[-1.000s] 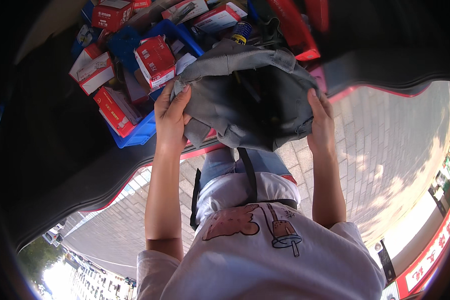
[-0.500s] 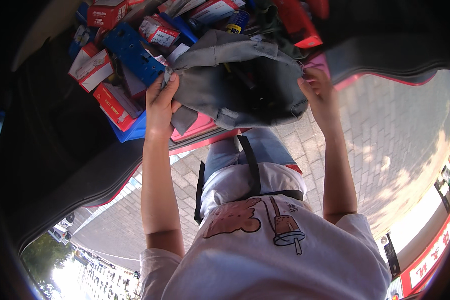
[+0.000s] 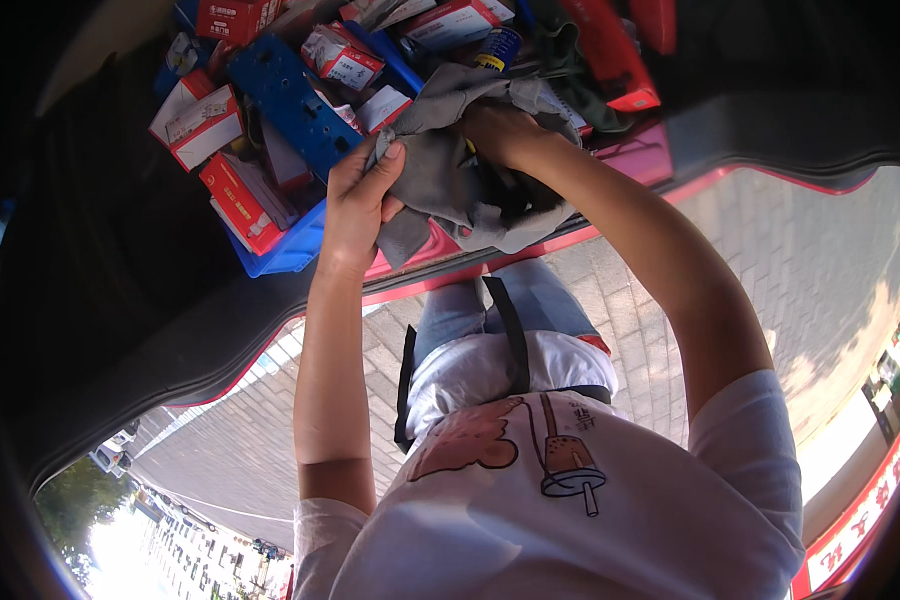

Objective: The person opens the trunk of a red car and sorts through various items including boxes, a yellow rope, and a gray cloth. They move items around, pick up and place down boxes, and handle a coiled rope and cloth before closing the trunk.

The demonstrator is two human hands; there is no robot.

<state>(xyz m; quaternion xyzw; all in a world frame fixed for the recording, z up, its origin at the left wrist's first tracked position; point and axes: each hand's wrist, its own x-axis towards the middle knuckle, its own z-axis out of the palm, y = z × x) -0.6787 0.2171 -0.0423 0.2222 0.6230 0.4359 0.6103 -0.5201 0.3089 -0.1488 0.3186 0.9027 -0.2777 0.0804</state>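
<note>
Gray cloth bag (image 3: 425,165) at the pink-edged sill (image 3: 715,178) of a dark cargo space, just beyond the person's thighs; mouth gaping upward, rim slack and folded, interior mostly in shadow; a sliver of yellow shows within.

Left hand (image 3: 355,200) at the bag's left rim; thumb on the near face, fingers behind, gray cloth pinched between; forearm nearly straight. Right hand (image 3: 497,132) down in the bag's mouth, arm angled across from the right; fingertips lost in shade and folds; cannot tell whether they are spread or closed on anything.

Beyond and left: blue crate (image 3: 285,248) with red-and-white boxes (image 3: 242,205) piled in and around it; blue plate with holes (image 3: 288,105) lying slantwise near the left hand; blue-and-yellow can (image 3: 498,48) just past the bag's far rim; long red case (image 3: 610,55) farther right; paving (image 3: 760,270) below the sill, sun-patched at right.
</note>
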